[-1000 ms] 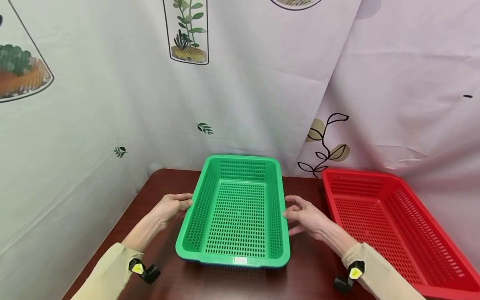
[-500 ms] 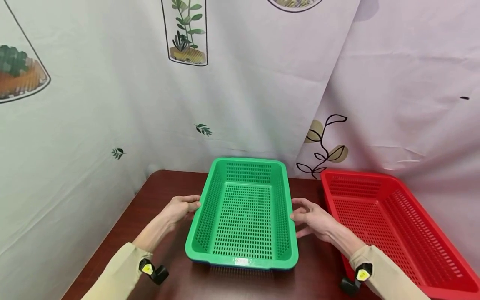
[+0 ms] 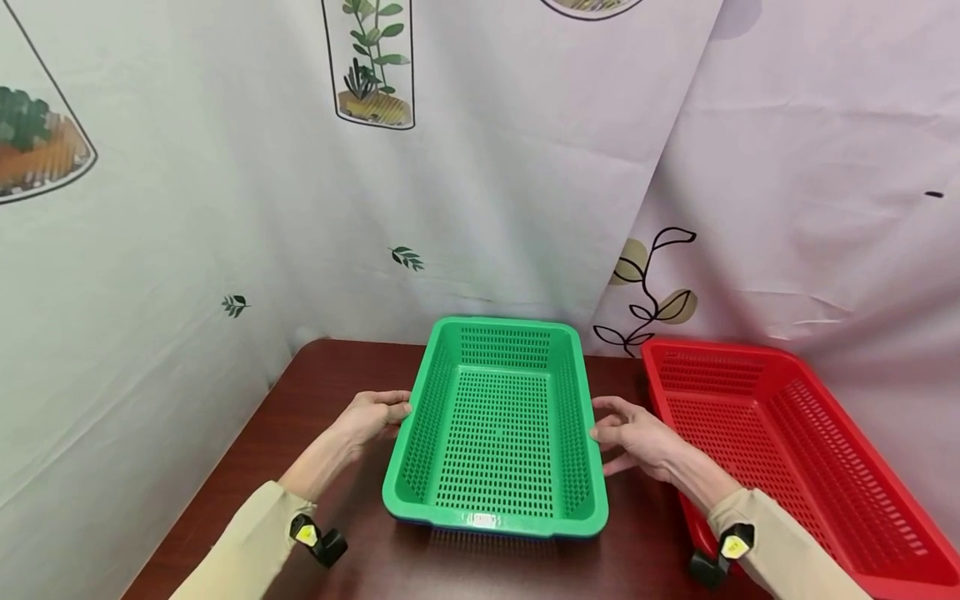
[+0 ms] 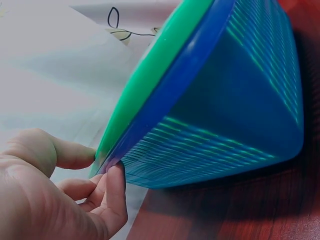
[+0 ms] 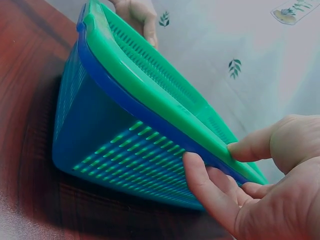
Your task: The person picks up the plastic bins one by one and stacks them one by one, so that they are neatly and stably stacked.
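A green perforated plastic basket is nested inside a blue one, whose sides show in both wrist views. From the left, my left hand pinches the two stacked rims, thumb on the green rim and bent fingers under the blue one. Opposite it, my right hand grips the right-hand rims the same way, its thumb pressing the green edge. The green basket has nothing in it. Seen from the head, only a thin blue line shows below its front rim.
A larger red perforated basket stands on the right, close beside my right forearm. The dark reddish wooden table ends at a pale printed cloth behind and to the left. Each sleeve wears a small black wrist camera.
Both hands have shifted the nested baskets to the right, nearer the red basket. The grip on the rims stays the same.
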Tool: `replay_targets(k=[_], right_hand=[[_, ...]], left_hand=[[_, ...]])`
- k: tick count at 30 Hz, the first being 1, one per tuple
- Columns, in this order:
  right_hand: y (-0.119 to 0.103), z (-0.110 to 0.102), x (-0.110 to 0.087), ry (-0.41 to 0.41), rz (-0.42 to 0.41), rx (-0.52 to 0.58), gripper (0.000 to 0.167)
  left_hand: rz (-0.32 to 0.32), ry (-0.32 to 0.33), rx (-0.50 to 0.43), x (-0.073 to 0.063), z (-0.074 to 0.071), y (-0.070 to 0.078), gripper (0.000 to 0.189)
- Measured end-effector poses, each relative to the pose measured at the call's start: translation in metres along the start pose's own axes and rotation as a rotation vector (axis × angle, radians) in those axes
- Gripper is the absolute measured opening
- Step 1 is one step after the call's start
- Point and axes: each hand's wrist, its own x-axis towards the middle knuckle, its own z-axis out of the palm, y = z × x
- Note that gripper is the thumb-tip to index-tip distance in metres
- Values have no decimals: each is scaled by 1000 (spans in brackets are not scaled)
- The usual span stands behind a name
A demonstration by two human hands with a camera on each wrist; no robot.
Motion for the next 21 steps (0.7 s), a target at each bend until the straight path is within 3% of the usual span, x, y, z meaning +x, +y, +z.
replay_targets(k=[13, 17, 21], right_hand=[[0, -1, 0, 19, 6, -15, 67], [-3, 3, -3, 76, -11, -62, 60], [-11, 4, -12, 149, -48, -178, 48]], left_hand=[[13, -21, -15, 2, 0, -3, 43], [42, 16, 90, -1, 0, 1, 44], [119, 180, 303, -6, 6, 7, 49]])
